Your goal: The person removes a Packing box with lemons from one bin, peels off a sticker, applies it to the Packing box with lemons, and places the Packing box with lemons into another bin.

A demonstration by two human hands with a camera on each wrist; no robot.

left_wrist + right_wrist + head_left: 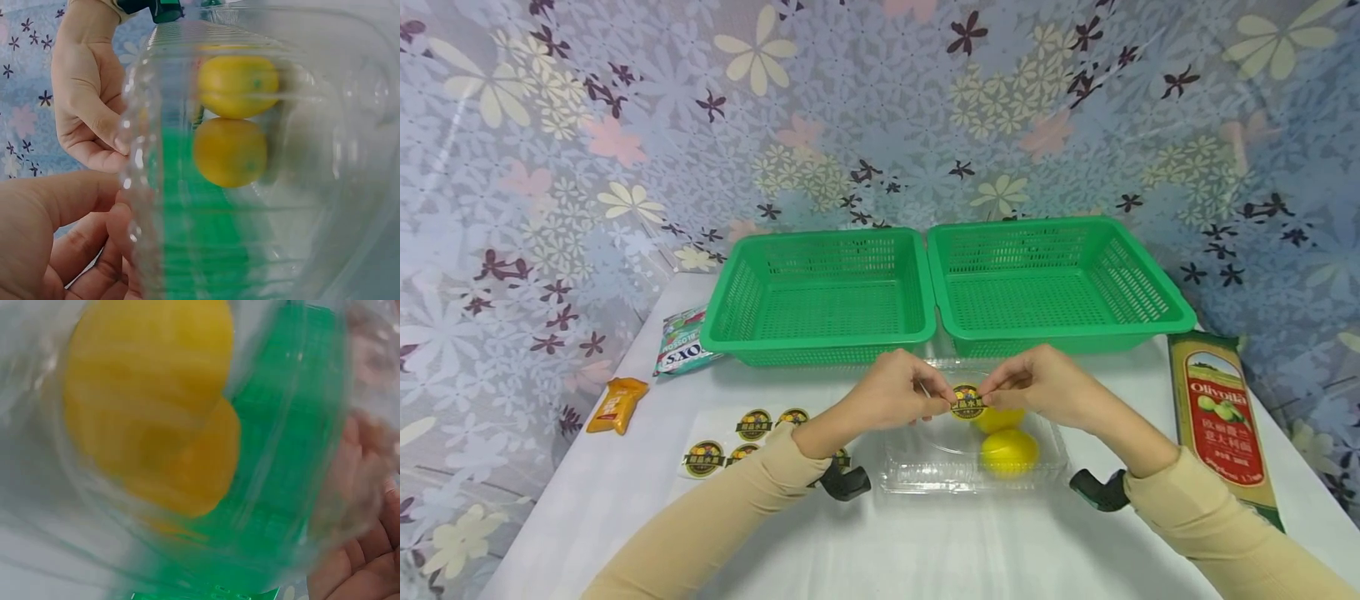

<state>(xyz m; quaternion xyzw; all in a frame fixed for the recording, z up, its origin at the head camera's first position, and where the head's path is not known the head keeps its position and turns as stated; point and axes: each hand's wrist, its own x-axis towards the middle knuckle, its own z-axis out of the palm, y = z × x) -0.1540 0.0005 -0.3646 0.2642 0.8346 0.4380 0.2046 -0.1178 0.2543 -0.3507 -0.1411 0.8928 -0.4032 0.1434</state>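
Observation:
A round black-and-gold fruit sticker is stretched between both hands, above the lid of a clear plastic clamshell box. My left hand pinches its left edge with thumb and forefinger. At the opposite edge, my right hand pinches it the same way. Two yellow lemons lie inside the closed box, toward its right side. Through the plastic, the left wrist view shows both lemons and the left hand beside the box rim. Blurred plastic partly covers the right hand in the right wrist view.
Two green baskets stand side by side behind the box. A sheet of similar stickers lies left, partly under the left sleeve. Also left are an orange packet and a teal snack bag; a red pasta pack lies right.

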